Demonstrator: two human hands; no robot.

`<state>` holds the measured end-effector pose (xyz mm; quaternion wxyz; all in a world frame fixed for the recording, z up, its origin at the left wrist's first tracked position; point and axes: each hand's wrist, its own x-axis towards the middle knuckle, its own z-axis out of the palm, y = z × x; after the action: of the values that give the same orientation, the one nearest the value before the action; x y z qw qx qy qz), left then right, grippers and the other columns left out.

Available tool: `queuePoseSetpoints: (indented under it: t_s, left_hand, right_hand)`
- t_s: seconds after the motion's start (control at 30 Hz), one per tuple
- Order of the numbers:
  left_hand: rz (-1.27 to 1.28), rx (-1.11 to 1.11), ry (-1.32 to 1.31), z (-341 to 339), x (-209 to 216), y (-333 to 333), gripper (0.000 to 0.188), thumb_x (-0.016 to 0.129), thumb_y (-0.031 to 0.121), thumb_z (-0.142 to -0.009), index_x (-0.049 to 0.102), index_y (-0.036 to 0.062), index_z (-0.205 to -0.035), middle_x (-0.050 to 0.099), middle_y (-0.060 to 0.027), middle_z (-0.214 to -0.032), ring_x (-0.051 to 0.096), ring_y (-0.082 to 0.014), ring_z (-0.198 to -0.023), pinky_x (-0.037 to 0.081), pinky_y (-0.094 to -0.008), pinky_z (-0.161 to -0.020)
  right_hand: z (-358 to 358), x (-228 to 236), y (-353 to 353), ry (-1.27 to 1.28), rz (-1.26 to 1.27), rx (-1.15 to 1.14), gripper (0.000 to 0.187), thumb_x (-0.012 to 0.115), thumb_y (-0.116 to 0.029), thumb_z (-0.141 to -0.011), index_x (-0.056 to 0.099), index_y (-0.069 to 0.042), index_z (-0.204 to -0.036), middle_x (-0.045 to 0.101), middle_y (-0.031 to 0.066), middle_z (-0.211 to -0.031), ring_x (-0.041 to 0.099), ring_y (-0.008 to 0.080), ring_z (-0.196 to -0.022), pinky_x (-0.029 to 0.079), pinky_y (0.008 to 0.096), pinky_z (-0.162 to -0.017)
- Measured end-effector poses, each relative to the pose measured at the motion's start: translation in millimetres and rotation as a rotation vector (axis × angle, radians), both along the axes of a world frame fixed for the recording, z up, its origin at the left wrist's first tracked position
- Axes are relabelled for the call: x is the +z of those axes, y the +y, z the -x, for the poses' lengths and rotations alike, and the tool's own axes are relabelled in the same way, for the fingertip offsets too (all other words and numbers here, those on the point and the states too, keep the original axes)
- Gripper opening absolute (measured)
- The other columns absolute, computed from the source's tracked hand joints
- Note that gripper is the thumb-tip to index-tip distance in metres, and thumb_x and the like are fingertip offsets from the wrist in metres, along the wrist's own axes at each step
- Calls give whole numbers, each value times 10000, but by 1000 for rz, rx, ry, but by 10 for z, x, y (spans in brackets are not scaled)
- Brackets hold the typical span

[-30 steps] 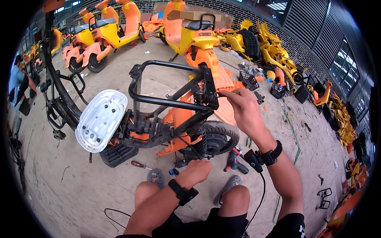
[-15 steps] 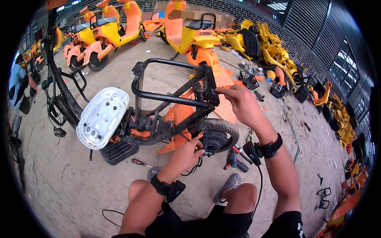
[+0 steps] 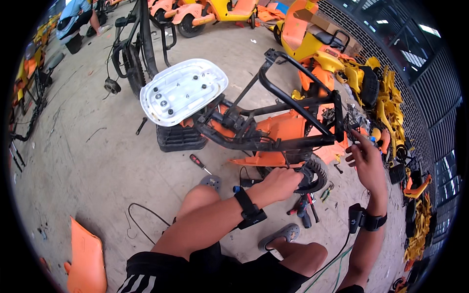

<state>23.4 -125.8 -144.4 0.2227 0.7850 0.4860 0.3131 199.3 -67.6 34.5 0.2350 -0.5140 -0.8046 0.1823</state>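
Observation:
A stripped scooter with a black tubular frame stands before me, its rear wheel toward my side. My left hand is closed beside the rear wheel hub; its fingertips are hidden, so what it grips cannot be made out. Just off the rear end of the frame is my right hand, fingers apart and holding nothing visible. An orange body panel sits below the frame tubes. Toward the front, a white oval tray with dark knobs rests on the frame.
On the floor lie a red-handled screwdriver, a red-and-black power tool, pliers and a loose orange panel. Yellow-orange scooters stand behind, with piled yellow parts at right. Another person crouches far left.
My view has swung left, shifting the scene rightward. My right hand has left the frame's rear corner and its fingers have spread. My left hand stays low by the wheel.

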Motion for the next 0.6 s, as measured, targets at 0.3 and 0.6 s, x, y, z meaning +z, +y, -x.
queuePoseSetpoints:
  t_s: [0.3,0.6]
  left_hand:
    - [-31,-20,38,87,-57,18,156,681,166,-837,664,23,-899,664,-166,-753,667,-352,-812,505,-461,-719]
    - [147,-48,67,170,69,-13,209,697,211,-830,654,80,-987,690,-147,-894,657,-335,-889,500,-444,-784]
  right_hand:
    - [156,-196,-309,520,208,-89,292,443,-105,-979,549,1,-1230,461,-12,-660,420,66,-418,324,223,-370]
    - [1239,-175,-263,1151,650,57,327,387,-91,-996,482,16,-1290,529,40,-883,413,94,-557,339,242,-476]
